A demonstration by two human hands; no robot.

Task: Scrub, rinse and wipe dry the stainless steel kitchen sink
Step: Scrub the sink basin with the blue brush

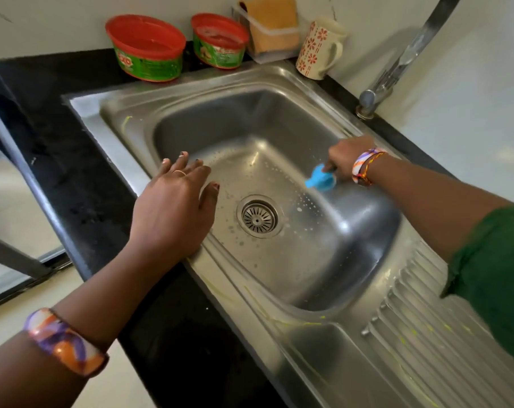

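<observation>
While the left hand (pixel 173 207) lies flat on the near-left rim of the sink (pixel 114 113), fingers straight and spread wide over the edge with nothing held, a patterned orange and purple bangle (pixel 64 341) sits further down that forearm. Up on the black counter (pixel 73 160) behind the sink, a red and green tub (pixel 146 48) stands open, and whether anything lies in its red inside I cannot tell. Just to its right a second, smaller tub (pixel 219 41) of the same colours stands open too, showing something pale and wet-looking at the top. Next along, a clear holder (pixel 267 39) against the wall carries an orange-yellow sponge or cloth (pixel 274 23) standing on edge. Beside that, a cream mug (pixel 320 50) with red flowers stands upright at the sink's back corner; its inside is out of sight. Down in the steel basin, soapy droplets dot the floor around the drain strainer (pixel 258 217). Over to the right, the right hand (pixel 348 157) has its fingers curled round a blue scrubber (pixel 320 179) and presses it to the basin's right wall, with bracelets (pixel 364 166) at the wrist. Above it the tap (pixel 397 69) rises from the back edge, and ribs of the draining board (pixel 420 334) run off to the right, streaked with yellow flecks.
</observation>
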